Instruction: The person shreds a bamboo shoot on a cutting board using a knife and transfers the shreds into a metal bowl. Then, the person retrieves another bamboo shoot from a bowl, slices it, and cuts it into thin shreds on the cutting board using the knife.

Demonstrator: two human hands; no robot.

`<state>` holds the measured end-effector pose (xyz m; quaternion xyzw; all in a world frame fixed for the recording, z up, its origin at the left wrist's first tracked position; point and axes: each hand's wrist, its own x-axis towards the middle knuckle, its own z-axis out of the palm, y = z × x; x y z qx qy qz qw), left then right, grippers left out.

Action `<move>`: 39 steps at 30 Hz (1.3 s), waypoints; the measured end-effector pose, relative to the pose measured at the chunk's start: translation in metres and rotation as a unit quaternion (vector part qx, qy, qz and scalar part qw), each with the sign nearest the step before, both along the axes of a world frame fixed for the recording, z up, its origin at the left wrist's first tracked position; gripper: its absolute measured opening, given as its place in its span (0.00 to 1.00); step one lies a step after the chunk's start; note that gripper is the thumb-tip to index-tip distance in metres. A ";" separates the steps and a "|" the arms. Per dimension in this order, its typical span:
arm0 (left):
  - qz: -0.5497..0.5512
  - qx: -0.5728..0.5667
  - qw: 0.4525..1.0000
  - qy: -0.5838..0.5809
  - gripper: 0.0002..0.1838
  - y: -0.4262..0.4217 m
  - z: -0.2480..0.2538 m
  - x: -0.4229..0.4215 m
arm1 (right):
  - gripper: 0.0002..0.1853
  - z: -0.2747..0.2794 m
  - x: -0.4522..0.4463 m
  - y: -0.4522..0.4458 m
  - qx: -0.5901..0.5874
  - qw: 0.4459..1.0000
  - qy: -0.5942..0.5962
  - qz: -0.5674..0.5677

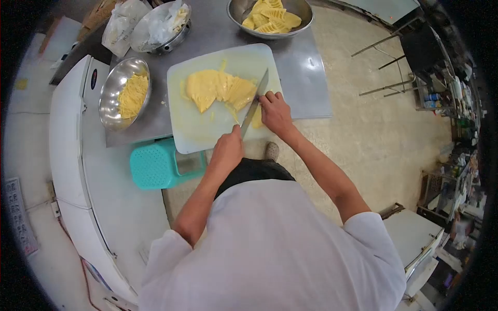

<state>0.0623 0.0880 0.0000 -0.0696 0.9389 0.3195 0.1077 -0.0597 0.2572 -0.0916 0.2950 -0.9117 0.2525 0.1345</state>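
A knife (250, 114) slants across the right part of a pale cutting board (194, 132), its tip pointing away from me. My left hand (227, 149) is closed round its handle end near the board's front edge. The fingertips of my right hand (276, 113) are pressed together against the blade, about midway along it. Left of the blade lies a spread of thin yellow slices (212, 88), with a few loose strips around it. Another yellow piece (257, 119) shows between the blade and my right hand, partly hidden.
Yellow shreds lie in a metal bowl (106, 101) at the left. Another bowl (249, 28) at the back holds yellow pieces. Plastic bags (122, 28) and a bagged bowl (179, 41) stand back left. A turquoise stool (153, 166) is below the metal table (306, 78).
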 end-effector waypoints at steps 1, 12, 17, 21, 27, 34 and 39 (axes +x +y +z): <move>-0.014 -0.009 1.000 0.004 0.07 -0.002 -0.009 -0.001 | 0.11 -0.001 0.004 -0.001 -0.001 1.000 -0.003 0.001; -0.010 -0.025 0.999 0.019 0.06 0.004 -0.001 0.000 | 0.10 0.001 0.001 0.005 -0.018 1.000 0.000 0.004; -0.024 -0.019 0.999 0.010 0.07 0.006 0.005 0.002 | 0.10 0.003 -0.003 0.007 -0.009 1.000 -0.008 -0.002; -0.018 -0.015 1.000 -0.001 0.07 0.006 -0.009 0.005 | 0.11 -0.001 0.003 0.007 -0.005 1.000 -0.010 -0.002; -0.017 -0.024 1.000 -0.008 0.07 0.008 -0.003 0.002 | 0.13 -0.004 0.003 0.010 -0.020 1.000 -0.009 -0.003; -0.033 -0.031 0.999 -0.005 0.06 0.006 0.001 -0.001 | 0.15 -0.009 0.008 0.011 -0.031 0.999 -0.011 -0.006; -0.030 -0.029 0.999 -0.006 0.06 0.009 0.009 0.004 | 0.16 -0.009 0.004 0.015 -0.033 0.999 0.003 -0.005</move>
